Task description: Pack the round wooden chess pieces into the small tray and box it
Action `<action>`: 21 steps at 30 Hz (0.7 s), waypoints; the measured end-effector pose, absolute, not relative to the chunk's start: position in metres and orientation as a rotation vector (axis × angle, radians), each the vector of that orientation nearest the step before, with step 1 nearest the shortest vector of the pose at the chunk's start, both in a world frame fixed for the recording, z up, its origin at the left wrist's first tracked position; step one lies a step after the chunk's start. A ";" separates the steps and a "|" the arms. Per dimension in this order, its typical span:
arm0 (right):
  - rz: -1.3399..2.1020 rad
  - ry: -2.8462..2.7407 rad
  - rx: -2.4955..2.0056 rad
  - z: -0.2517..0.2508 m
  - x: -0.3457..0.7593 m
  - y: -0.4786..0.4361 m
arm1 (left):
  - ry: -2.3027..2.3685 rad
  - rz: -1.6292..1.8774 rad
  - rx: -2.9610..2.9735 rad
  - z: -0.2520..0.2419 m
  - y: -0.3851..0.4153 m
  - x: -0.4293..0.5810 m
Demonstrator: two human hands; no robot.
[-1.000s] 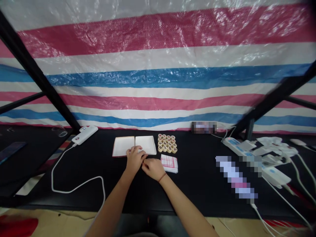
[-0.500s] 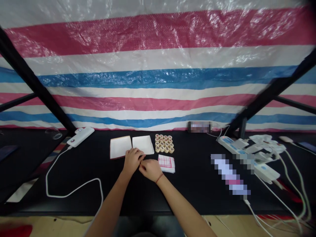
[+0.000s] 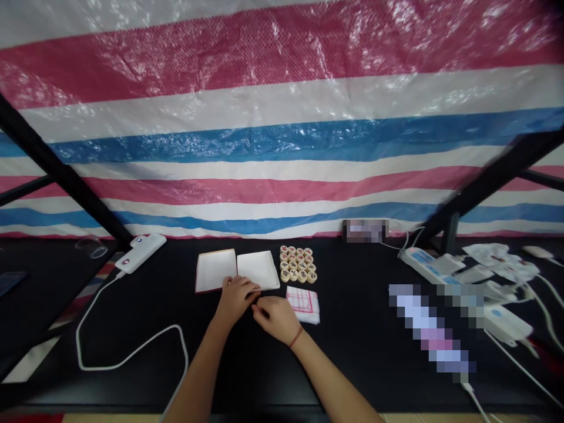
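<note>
My left hand (image 3: 238, 297) lies at the near side of a shallow white box half (image 3: 258, 269), its slightly bent fingers stretched toward the near edge. Its thumb is mostly hidden. Just to the right, my right hand (image 3: 278, 317) has its fingers curled in, close to the left fingertips; whatever they hold, if anything, is hidden. A second white box half (image 3: 215, 269) with a reddish rim lies open-side up on the left. Round xiangqi pieces (image 3: 298, 264) with red and black characters stand in rows beyond my right hand. A folded white sheet with red lines (image 3: 303, 303) lies beside that hand.
A white power bank (image 3: 143, 252) with a cable lies at the left. On the right are a power strip (image 3: 467, 294) with plugs and cables, and a blurred-out phone-like object (image 3: 432, 329). A striped tarp (image 3: 282, 135) hangs behind the black table, between dark frame bars.
The camera view has tilted and moved a little, so the table things appear slightly lower and larger. My hands stay close together; the right fingers show slightly apart from the left ones.
</note>
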State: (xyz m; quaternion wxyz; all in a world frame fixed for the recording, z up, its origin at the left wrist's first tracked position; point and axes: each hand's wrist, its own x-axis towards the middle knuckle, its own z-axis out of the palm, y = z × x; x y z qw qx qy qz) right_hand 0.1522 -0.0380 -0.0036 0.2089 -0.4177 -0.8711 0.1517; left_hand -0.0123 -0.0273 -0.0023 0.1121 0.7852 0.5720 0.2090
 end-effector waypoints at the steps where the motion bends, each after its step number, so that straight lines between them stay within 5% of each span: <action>1: 0.398 -2.360 -1.150 -0.002 0.160 -0.040 | 1.666 0.606 2.298 -0.001 -0.028 -0.013; 8: -0.072 -2.072 -1.477 -0.018 0.226 -0.062 | 1.597 0.622 2.335 0.007 -0.047 -0.016; 21: 0.074 -2.030 -1.212 0.018 0.197 -0.064 | 1.672 1.074 2.402 -0.007 -0.099 -0.007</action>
